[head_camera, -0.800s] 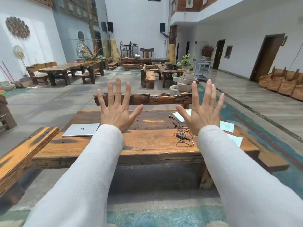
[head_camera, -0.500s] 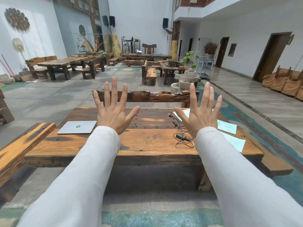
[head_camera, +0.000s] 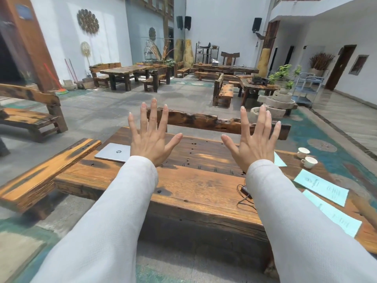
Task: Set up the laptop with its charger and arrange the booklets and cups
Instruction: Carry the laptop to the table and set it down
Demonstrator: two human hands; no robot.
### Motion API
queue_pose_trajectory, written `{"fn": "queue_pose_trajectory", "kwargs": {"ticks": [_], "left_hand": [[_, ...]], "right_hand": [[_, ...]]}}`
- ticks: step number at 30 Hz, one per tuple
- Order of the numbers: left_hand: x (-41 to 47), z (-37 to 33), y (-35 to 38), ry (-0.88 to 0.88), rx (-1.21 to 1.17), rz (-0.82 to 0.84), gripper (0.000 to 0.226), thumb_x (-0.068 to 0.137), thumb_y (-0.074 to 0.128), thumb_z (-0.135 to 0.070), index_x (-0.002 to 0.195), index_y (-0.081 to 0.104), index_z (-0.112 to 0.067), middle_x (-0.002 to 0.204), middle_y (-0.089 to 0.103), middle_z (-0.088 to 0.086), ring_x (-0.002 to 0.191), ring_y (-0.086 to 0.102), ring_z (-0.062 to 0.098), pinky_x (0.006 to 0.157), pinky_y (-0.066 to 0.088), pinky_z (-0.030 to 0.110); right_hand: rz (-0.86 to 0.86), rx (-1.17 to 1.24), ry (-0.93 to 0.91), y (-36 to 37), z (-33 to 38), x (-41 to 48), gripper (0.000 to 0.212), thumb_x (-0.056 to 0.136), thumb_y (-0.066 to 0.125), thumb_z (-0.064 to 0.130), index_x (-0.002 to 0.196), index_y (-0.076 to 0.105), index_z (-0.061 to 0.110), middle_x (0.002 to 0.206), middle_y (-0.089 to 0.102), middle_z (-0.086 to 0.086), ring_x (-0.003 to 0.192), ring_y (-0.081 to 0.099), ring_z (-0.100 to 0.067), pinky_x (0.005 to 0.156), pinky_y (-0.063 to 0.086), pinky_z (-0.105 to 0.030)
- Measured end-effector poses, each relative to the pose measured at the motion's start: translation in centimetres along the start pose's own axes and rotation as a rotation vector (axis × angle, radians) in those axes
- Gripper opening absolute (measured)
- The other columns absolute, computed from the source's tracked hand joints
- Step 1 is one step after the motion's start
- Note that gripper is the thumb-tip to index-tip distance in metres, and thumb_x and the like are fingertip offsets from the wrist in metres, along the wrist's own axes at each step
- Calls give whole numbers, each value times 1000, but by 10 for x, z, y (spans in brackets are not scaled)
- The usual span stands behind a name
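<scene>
A closed silver laptop (head_camera: pixel 113 152) lies flat at the far left of the wooden table (head_camera: pixel 195 186). Its black charger (head_camera: pixel 246 192) with coiled cable rests near the table's front, partly hidden behind my right sleeve. Light blue booklets lie at the right: one (head_camera: pixel 321 186), a second (head_camera: pixel 336 216) closer to me, and a third (head_camera: pixel 279 160) peeking out beside my right wrist. Two white cups (head_camera: pixel 309 161) (head_camera: pixel 303 152) stand at the far right. My left hand (head_camera: pixel 152 139) and my right hand (head_camera: pixel 255 142) are raised above the table, fingers spread, holding nothing.
A wooden bench (head_camera: pixel 38 178) runs along the table's left side and a bench backrest (head_camera: pixel 212 121) stands behind the table. More wooden tables (head_camera: pixel 128 71) and benches fill the courtyard beyond. A stone millstone fountain (head_camera: pixel 279 103) with plants stands at the right.
The view has shifted left and closer to the table, bringing the two cups into sight at the right. Both hands stay raised and spread.
</scene>
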State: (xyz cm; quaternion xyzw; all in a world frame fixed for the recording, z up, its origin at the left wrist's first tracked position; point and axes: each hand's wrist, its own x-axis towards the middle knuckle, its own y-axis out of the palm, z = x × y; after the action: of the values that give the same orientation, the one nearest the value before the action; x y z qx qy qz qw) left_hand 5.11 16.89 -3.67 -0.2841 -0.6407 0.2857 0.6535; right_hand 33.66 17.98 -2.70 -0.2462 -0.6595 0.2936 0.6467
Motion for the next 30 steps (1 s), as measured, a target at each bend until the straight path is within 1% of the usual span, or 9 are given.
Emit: {"fn": "queue_pose_trajectory", "kwargs": {"ticks": [2, 7, 10, 14, 21, 26, 30], "left_hand": [[6, 3, 10, -23, 22, 0, 87, 93, 15, -76, 158, -8, -24, 166, -17, 9, 152, -14, 33, 116, -2, 68], [13, 17, 32, -73, 60, 11, 86, 93, 13, -76, 159, -6, -24, 166, -17, 8, 152, -13, 32, 116, 1, 68], [12, 35, 44, -108, 89, 13, 87, 93, 17, -76, 158, -8, -24, 166, -16, 8, 153, -11, 33, 116, 2, 68], [8, 68, 57, -137, 137, 18, 87, 93, 22, -75, 159, -5, -24, 167, -12, 8, 153, -7, 33, 116, 4, 68], [18, 152, 80, -209, 200, 24, 87, 92, 14, -77, 159, -3, -24, 166, -14, 7, 153, -11, 31, 116, -4, 64], [33, 222, 98, -241, 234, 16, 85, 93, 14, -76, 159, -2, -25, 167, -13, 7, 153, -9, 32, 117, -3, 65], [38, 280, 109, -260, 258, 39, 85, 93, 16, -75, 159, -3, -24, 166, -14, 7, 153, -9, 32, 117, -1, 67]], "right_hand": [[9, 18, -18, 15, 2, 11, 84, 89, 22, 76, 157, 2, 30, 161, 3, -24, 149, 5, -40, 116, 6, -64], [52, 58, -67, 47, 17, 33, 84, 90, 25, 76, 157, 4, 30, 161, 4, -24, 149, 7, -41, 115, 8, -64], [59, 88, -105, 65, 37, 46, 84, 90, 24, 76, 157, 3, 30, 161, 4, -24, 148, 8, -41, 116, 8, -64], [80, 133, -136, 89, 73, 59, 84, 89, 24, 77, 157, 1, 32, 161, 3, -25, 149, 8, -41, 116, 6, -64], [112, 177, -189, 131, 155, 80, 85, 89, 24, 77, 157, -3, 33, 161, 1, -25, 149, 6, -41, 116, 5, -64], [148, 199, -199, 162, 220, 102, 84, 89, 21, 77, 156, -7, 34, 161, 0, -24, 149, 4, -40, 116, 3, -64], [166, 226, -191, 188, 277, 112, 83, 90, 23, 76, 156, -3, 33, 161, 2, -23, 149, 4, -40, 116, 4, -64]]}}
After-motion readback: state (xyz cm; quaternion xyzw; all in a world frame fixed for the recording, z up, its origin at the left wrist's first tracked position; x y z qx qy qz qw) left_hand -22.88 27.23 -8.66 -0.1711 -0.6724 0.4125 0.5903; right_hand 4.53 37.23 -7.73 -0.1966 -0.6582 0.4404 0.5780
